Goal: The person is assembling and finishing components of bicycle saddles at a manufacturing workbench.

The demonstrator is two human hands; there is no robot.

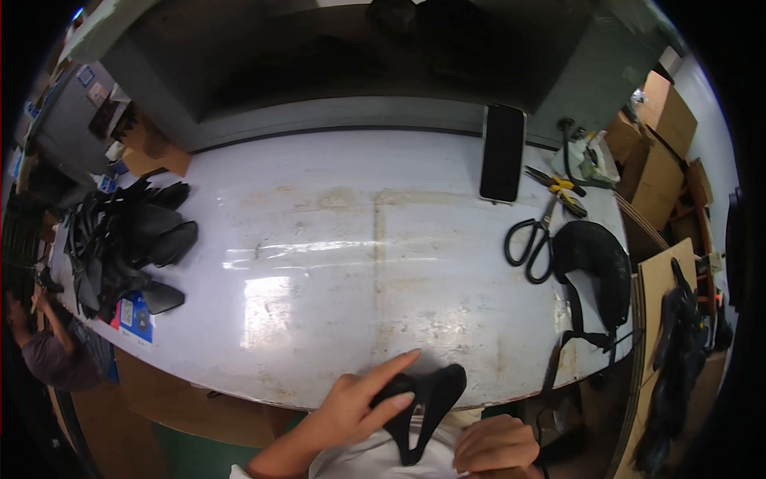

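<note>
My left hand [355,407] grips a black V-shaped piece [431,403] at the front edge of the table. Its thumb and index finger lie along one arm of the piece, while the narrow end points down toward me. Just right of the piece is my right hand [499,445], its fingers curled in; whatever they may hold is hidden. A pile of black, flat-ended pieces [132,243] lies at the table's left end. At the right end rests a curved black padded piece with straps [602,267].
On the white table [319,279], black-handled scissors [533,243], yellow-handled pliers [558,184] and a phone [503,153] lie toward the right. A grey shelf unit [343,112] bounds the back. Cardboard boxes [658,172] stand beyond the right end; another person [60,347] is at far left.
</note>
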